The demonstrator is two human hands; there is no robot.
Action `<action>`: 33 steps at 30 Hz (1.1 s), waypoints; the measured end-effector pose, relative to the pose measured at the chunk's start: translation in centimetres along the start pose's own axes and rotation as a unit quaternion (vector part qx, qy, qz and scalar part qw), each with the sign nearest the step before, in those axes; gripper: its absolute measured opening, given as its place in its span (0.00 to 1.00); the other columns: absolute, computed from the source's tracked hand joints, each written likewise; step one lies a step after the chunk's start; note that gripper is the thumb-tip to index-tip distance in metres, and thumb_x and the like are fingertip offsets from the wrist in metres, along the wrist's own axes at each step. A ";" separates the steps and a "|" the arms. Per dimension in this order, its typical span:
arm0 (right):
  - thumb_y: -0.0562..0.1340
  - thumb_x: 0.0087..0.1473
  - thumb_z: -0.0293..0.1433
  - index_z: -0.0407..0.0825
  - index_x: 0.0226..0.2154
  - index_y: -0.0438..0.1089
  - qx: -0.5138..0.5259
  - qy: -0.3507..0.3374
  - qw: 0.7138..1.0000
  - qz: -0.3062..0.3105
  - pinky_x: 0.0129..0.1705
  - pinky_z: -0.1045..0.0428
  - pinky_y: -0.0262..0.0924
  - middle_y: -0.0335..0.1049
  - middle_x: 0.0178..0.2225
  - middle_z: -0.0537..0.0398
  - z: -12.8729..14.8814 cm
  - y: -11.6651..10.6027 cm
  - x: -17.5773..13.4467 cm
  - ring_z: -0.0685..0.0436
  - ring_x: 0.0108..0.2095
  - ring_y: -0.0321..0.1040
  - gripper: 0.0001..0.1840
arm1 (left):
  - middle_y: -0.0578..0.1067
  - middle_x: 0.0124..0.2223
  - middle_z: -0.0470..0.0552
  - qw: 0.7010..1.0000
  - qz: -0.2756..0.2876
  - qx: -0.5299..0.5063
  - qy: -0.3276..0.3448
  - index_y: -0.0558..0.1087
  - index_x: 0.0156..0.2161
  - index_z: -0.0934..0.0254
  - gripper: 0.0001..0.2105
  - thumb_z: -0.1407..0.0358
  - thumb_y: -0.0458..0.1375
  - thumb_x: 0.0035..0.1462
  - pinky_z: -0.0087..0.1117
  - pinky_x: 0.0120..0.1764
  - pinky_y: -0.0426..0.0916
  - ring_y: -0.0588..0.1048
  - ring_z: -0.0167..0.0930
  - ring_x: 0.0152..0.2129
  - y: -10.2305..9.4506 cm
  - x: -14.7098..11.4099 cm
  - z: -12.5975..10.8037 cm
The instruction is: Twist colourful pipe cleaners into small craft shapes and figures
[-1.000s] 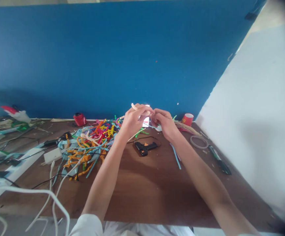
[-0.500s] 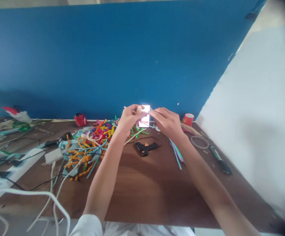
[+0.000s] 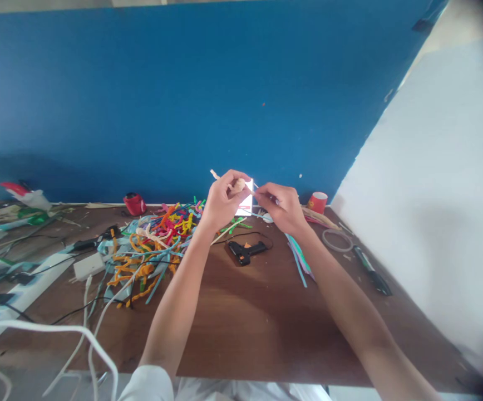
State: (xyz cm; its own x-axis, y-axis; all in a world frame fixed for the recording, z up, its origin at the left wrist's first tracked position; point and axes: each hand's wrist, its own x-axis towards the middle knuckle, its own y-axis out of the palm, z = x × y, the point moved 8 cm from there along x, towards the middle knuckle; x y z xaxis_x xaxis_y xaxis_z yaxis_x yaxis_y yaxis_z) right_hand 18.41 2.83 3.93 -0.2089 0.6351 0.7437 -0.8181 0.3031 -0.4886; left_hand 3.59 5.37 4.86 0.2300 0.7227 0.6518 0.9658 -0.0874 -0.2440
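My left hand (image 3: 220, 203) is closed around a cream fuzzy pipe cleaner (image 3: 238, 186), bunched into a small coil between thumb and fingers. One end of it pokes out past the knuckles at upper left. Beside it, my right hand (image 3: 283, 207) pinches a thin end of the same piece, fingertips almost meeting those of the left. A phone with a lit white screen (image 3: 245, 210) stands upright just behind both hands, partly covered by them. Below the hands, a black hot glue gun (image 3: 246, 252) lies on the brown table (image 3: 241, 323).
Colourful pipe cleaners (image 3: 149, 253) lie heaped at left, near a white power strip (image 3: 28, 292) and loose cables. A red paper cup (image 3: 317, 203), a grey ring (image 3: 337, 240) and a dark pen-like tool (image 3: 373, 273) sit at right. Blue strips (image 3: 297, 259) lie under my right forearm.
My left hand has risen slightly and turned, showing more of the cream coil and its protruding end. The fingers of my right hand have curled into a tighter pinch.
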 end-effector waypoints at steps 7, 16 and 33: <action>0.60 0.62 0.40 0.51 0.34 0.71 0.074 0.035 0.996 -0.028 0.29 0.53 0.54 0.70 0.29 0.57 -0.2 -0.2 0.2 0.49 0.28 0.62 0.11 | 0.74 0.35 0.46 0.997 -0.003 0.074 0.036 0.72 0.43 0.61 0.07 0.65 0.59 0.60 0.28 0.33 0.63 0.69 0.26 0.28 -0.2 -0.4 -1.5; 0.55 0.67 0.35 0.51 0.36 0.71 -0.107 -0.092 0.988 -0.065 0.36 0.52 0.56 0.73 0.32 0.54 1.0 -1.1 -0.1 0.47 0.32 0.66 0.12 | 0.74 0.34 0.45 1.000 0.018 -0.013 -0.015 0.71 0.43 0.62 0.09 0.63 0.62 0.58 0.27 0.31 0.66 0.70 0.24 0.26 0.3 -0.4 -0.7; 0.56 0.63 0.45 0.52 0.25 0.58 0.232 0.134 0.959 -0.090 0.25 0.52 0.43 0.50 0.21 0.63 -0.2 1.6 -0.9 0.51 0.22 0.47 0.19 | 0.73 0.29 0.44 0.998 -0.034 0.040 0.031 0.72 0.34 0.62 0.07 0.62 0.65 0.54 0.27 0.31 0.66 0.69 0.25 0.25 -0.4 -0.5 -1.3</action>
State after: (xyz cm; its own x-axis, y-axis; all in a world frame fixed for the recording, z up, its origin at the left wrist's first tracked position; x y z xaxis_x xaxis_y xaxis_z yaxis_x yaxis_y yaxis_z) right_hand 17.36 2.90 2.42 0.0514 0.7808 0.6227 -0.9915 0.1144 -0.0617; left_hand 3.26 4.19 5.59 0.1737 0.6803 0.7121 0.9673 0.0179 -0.2531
